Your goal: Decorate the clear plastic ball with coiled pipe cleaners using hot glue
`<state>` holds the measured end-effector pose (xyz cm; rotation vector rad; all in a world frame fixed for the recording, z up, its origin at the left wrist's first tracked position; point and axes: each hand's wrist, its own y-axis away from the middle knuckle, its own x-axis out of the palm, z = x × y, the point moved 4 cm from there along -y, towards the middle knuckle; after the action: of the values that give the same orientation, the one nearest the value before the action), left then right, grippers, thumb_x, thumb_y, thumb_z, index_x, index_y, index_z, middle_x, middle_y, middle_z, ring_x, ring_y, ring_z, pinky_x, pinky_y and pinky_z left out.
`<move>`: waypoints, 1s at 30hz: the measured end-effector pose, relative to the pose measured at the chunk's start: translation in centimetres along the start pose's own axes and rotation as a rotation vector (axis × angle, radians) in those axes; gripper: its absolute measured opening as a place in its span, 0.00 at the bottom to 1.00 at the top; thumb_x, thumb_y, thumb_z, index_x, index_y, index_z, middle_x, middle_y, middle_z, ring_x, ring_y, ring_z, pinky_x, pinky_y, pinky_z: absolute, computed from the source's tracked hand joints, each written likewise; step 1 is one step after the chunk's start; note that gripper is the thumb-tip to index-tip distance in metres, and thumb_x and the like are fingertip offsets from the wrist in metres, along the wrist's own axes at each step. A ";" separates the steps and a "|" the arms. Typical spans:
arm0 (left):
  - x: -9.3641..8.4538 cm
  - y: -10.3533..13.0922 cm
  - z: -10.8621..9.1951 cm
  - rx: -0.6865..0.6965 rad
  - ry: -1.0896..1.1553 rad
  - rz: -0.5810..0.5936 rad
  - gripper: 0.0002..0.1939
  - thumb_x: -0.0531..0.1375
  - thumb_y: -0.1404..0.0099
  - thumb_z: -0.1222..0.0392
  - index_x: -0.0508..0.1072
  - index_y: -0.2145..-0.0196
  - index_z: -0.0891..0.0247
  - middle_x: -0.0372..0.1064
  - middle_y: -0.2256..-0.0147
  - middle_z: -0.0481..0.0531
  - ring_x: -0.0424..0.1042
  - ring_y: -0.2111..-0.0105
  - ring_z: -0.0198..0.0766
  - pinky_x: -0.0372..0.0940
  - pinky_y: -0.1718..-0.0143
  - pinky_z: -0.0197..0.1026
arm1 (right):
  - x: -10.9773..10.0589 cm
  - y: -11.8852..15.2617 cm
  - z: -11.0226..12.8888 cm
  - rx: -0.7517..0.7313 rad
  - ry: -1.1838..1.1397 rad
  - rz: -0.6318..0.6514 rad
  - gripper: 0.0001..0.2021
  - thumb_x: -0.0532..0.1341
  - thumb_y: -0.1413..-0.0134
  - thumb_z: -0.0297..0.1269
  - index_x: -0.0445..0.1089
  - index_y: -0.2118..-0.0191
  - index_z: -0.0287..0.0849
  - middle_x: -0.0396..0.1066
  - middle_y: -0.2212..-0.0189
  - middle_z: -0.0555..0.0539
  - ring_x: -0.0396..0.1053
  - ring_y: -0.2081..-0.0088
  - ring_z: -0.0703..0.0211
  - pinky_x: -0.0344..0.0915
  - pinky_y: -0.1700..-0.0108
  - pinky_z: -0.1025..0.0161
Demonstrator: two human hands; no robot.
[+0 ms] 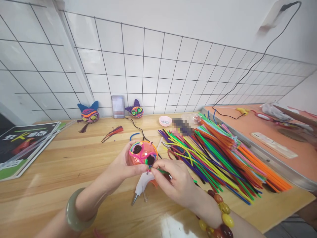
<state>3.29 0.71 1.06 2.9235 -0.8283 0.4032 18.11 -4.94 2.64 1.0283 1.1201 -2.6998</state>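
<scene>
My left hand [123,166] is closed around the side of a round, shiny orange ball [146,149]. Pink, yellow, blue and green pipe cleaners curl over the ball, with two dark round patches like eyes. At the ball's lower right edge, the thumb and fingers of my right hand [175,178] pinch a green pipe cleaner [162,171], partly hidden by the fingers. Below the ball, a white glue gun [143,183] with a metal nozzle lies on the table, its rear part covered by my right hand.
Right of my hands spreads a heap of coloured pipe cleaners [218,155], with scissors [165,144] at its left end. A pink bowl [165,121] and two finished-looking animal heads [89,113] stand at the back. Magazines [24,145] lie left; an orange-topped surface [272,135] adjoins right.
</scene>
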 end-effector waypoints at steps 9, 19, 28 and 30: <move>0.1 0.2 0.2 -0.001 0.004 0.069 0.26 0.68 0.47 0.56 0.66 0.52 0.60 0.71 0.54 0.56 0.69 0.55 0.47 0.63 0.54 0.46 | 0.0 -0.2 0.2 0.122 -0.129 0.037 0.08 0.56 0.43 0.29 0.67 0.72 0.41 0.64 0.82 0.54 0.57 0.81 0.68 0.55 0.78 0.70; 0.0 0.1 0.9 -0.042 0.069 -0.067 0.20 0.67 0.46 0.57 0.69 0.56 0.59 0.73 0.59 0.53 0.70 0.58 0.45 0.64 0.57 0.43 | -0.1 -0.4 0.3 0.070 -0.109 0.092 0.07 0.55 0.41 0.29 0.69 0.69 0.41 0.69 0.78 0.51 0.62 0.78 0.66 0.59 0.74 0.68; -0.6 0.1 1.6 -0.107 0.226 -0.058 0.15 0.62 0.40 0.59 0.73 0.54 0.60 0.75 0.57 0.54 0.72 0.58 0.45 0.66 0.55 0.46 | -0.6 -0.7 0.3 -0.048 -0.058 0.060 0.08 0.56 0.41 0.29 0.70 0.68 0.39 0.71 0.77 0.49 0.66 0.75 0.63 0.60 0.72 0.66; -0.6 0.1 1.7 -0.112 0.250 -0.046 0.16 0.62 0.40 0.59 0.73 0.54 0.61 0.75 0.57 0.54 0.72 0.58 0.45 0.67 0.55 0.46 | -0.6 -0.8 0.2 -0.044 -0.062 0.071 0.08 0.56 0.41 0.28 0.71 0.69 0.39 0.71 0.77 0.49 0.66 0.75 0.63 0.60 0.71 0.66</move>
<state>3.18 0.68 -0.69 2.7104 -0.7213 0.6778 18.27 -4.65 3.59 0.9517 1.1059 -2.6207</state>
